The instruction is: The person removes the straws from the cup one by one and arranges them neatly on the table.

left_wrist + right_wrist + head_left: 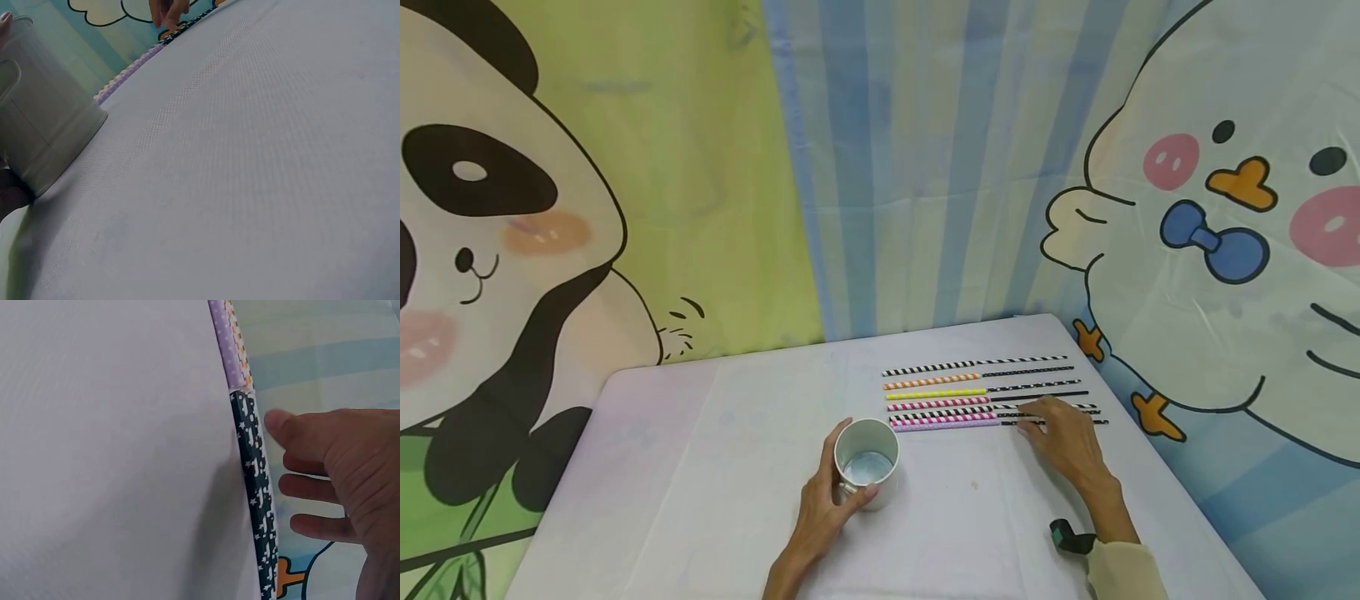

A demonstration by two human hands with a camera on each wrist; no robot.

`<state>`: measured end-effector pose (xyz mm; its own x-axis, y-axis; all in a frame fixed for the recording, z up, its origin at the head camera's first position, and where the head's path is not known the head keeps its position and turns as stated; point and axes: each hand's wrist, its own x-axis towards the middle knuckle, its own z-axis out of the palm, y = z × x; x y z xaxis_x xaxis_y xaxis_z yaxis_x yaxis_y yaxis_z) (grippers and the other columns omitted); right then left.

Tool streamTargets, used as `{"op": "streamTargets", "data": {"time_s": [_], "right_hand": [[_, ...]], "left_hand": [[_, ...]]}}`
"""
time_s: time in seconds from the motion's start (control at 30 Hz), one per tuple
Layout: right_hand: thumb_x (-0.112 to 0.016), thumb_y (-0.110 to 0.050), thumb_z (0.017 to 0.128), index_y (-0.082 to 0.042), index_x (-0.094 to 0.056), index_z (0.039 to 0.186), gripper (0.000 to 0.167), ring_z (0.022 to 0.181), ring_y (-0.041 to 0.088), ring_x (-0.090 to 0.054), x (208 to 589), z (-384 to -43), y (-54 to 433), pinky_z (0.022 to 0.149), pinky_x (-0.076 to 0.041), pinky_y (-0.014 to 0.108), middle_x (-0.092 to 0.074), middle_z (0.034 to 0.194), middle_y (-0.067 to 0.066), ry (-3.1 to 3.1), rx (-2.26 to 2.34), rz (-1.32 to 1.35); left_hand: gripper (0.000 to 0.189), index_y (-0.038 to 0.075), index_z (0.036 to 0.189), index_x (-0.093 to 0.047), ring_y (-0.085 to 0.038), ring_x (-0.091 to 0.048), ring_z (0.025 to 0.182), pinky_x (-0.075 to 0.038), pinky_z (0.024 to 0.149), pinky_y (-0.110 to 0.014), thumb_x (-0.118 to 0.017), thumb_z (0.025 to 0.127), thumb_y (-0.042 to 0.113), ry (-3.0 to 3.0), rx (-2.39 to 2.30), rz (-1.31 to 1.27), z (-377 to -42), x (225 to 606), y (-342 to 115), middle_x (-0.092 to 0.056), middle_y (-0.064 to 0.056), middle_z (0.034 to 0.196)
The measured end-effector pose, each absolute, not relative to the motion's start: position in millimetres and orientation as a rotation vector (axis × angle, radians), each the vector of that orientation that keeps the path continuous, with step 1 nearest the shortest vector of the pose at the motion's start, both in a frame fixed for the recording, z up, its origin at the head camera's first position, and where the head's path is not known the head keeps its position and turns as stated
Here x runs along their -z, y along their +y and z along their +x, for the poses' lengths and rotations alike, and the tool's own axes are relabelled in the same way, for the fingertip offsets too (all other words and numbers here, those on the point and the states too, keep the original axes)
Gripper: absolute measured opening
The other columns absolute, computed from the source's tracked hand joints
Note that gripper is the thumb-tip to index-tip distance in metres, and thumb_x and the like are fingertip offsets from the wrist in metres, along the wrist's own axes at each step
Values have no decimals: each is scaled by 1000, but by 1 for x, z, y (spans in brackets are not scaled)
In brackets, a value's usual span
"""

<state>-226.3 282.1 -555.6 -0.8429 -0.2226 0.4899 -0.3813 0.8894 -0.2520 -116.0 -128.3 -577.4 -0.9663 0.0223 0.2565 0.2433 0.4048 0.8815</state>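
Note:
My left hand [822,510] holds a pale mug [886,492] round its side, fingers on the far left and thumb at the front near the handle. The mug stands upright on the white cloth; its open top faces the head camera. My right hand [1066,437] is over the right ends of a row of patterned straws [940,423], thumb and fingers apart. In the right wrist view, the nearest straw [251,469] is purple in one part and black with white stars in the other. Whether the fingertips touch any straw cannot be told.
The straws lie side by side, coloured or striped on the left, mostly black-and-white on the right. A white-covered table [715,467] carries everything. Cartoon-printed curtains [917,167] hang behind and beside it. A black device [1070,537] is at my right wrist.

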Motion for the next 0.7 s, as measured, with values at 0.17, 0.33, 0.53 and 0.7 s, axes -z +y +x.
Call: {"op": "streamTargets", "data": {"time_s": [0.17, 0.33, 0.53, 0.7], "right_hand": [[-99, -20, 79, -10, -76, 138, 64, 120, 45, -70, 546, -228, 272, 93, -61, 61, -71, 135, 24, -2571, -569, 463], [-99, -38, 78, -15, -53, 163, 100, 159, 57, -28, 527, -229, 253, 116, -33, 86, -38, 171, 31, -2665, -646, 483], [-99, -59, 68, -25, -38, 171, 124, 164, 62, -10, 514, -226, 233, 120, -17, 90, -12, 179, 34, -2769, -557, 565], [-101, -62, 62, -28, -31, 174, 136, 163, 68, -1, 507, -223, 221, 121, -6, 91, -3, 179, 37, -2852, -478, 607]], "left_hand": [[108, 34, 174, -22, -34, -69, 133, -55, 109, -45, -86, 87, 35, -2460, 1559, -313, -116, 576, -132, -65, -4, 154], [124, 35, 176, -14, -34, -64, 142, -49, 116, -61, -92, 81, 32, -2511, 1528, -330, -115, 568, -142, -62, -5, 159], [138, 46, 175, -11, -53, -40, 158, -33, 116, -86, -99, 69, 56, -2700, 1263, -273, -118, 546, -175, -33, -10, 179], [148, 48, 174, -14, -73, -24, 155, -14, 111, -97, -96, 56, 77, -2831, 710, -221, -129, 525, -210, -26, -33, 176]]}}
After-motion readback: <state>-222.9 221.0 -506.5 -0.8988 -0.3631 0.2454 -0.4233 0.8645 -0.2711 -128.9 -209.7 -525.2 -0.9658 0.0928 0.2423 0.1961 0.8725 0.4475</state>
